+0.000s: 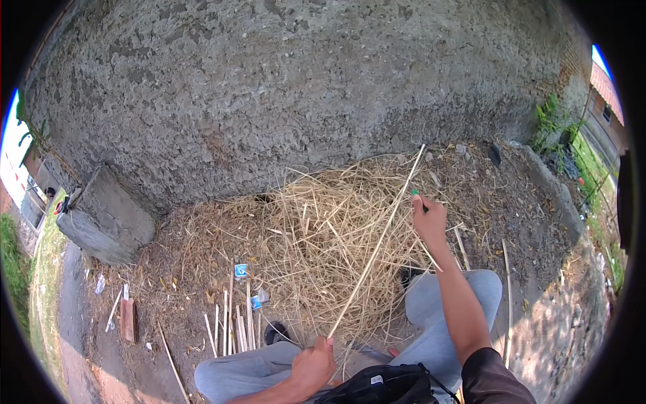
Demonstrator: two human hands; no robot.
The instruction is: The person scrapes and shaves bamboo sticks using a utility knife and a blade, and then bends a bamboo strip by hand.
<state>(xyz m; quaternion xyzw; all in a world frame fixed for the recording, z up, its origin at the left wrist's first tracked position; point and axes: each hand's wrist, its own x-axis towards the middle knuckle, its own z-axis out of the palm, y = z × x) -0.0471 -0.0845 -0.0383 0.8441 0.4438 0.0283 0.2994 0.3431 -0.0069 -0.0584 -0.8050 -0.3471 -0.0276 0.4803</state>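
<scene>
A long, thin, pale bamboo strip (369, 268) slants up and away over the straw-like pile, from near my lap toward the wall. My left hand (314, 365) is closed around its near end, low in the view. My right hand (431, 219) is closed beside the upper part of the strip, with a small green piece (414, 192) showing at its fingertips. What that piece belongs to is too small to make out, and I cannot tell whether this hand touches the strip. Beneath both hands lies a heap of thin bamboo shavings (323, 222).
Several cut bamboo slats (230, 323) lie left of my knees, near blue packets (241, 270). A reddish-brown block (128, 320) is farther left. A rough wall (303, 87) rises behind the heap, with a concrete block (114, 215) at its left. A black bag (377, 389) rests at my lap.
</scene>
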